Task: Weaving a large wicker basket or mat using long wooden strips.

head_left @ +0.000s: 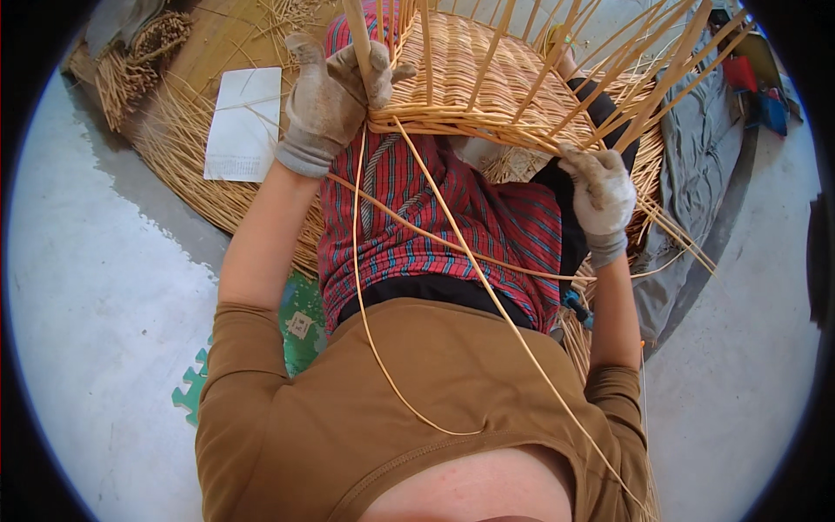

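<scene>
A half-woven wicker basket (500, 78) rests tilted over my lap, its upright willow stakes (622, 70) fanning up and to the right. My left hand (335, 96), in a soiled pale glove, is closed around a thick corner post (357, 33) at the basket's left edge. At the right corner of the woven edge, my gloved right hand (602, 193) has its fingers closed on the basket; whether it also pinches a strand is hidden. Two long willow strands hang from near the left corner, one looping (358, 261) and one straighter (474, 257), across my shirt.
Loose willow rods (187, 178) lie in a broad pile at left, with a white paper sheet (244, 122) on them. A bundle of rods (130, 83) is farther left. Grey cloth (704, 148), red and blue objects (769, 113) and a green foam mat (302, 317) are nearby.
</scene>
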`<state>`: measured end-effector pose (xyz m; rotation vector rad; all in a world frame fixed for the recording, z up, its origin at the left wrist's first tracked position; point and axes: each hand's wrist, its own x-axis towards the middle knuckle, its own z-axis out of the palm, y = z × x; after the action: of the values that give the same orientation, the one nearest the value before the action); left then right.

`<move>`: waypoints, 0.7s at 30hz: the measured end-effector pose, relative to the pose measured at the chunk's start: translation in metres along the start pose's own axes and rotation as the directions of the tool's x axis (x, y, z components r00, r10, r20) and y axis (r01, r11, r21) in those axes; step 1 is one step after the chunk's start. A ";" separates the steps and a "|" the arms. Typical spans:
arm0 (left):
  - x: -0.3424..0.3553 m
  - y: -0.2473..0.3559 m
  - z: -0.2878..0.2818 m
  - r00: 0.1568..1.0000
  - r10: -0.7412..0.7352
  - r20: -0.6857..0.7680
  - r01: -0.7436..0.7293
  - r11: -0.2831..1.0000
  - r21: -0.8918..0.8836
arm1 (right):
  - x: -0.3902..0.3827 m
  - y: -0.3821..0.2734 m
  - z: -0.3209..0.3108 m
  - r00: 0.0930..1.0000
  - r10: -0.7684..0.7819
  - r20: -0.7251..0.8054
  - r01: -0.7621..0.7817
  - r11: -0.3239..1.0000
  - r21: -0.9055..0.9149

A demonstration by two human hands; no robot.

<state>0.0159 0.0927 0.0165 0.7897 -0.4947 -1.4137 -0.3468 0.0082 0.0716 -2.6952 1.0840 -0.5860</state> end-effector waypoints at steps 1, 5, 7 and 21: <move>0.001 0.001 -0.008 1.000 -0.006 -0.005 0.006 1.000 0.000 | 0.000 0.005 0.000 0.999 -0.019 -0.042 0.020 1.000 0.018; -0.005 0.017 -0.019 0.982 -0.075 0.171 0.057 0.992 0.109 | 0.007 -0.004 0.000 0.999 0.016 -0.031 -0.015 0.999 0.029; -0.010 0.024 -0.028 0.952 -0.120 0.281 0.030 0.952 0.304 | 0.000 -0.007 0.002 0.996 0.007 -0.094 -0.004 1.000 0.024; -0.004 0.016 -0.035 0.902 -0.250 0.353 -0.128 0.627 0.769 | -0.003 -0.031 0.054 0.986 0.028 -0.166 -0.089 0.924 -0.372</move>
<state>0.0522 0.1028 0.0057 1.1899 -1.5308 -1.4248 -0.3070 0.0339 0.0312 -2.9648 1.4497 -0.6475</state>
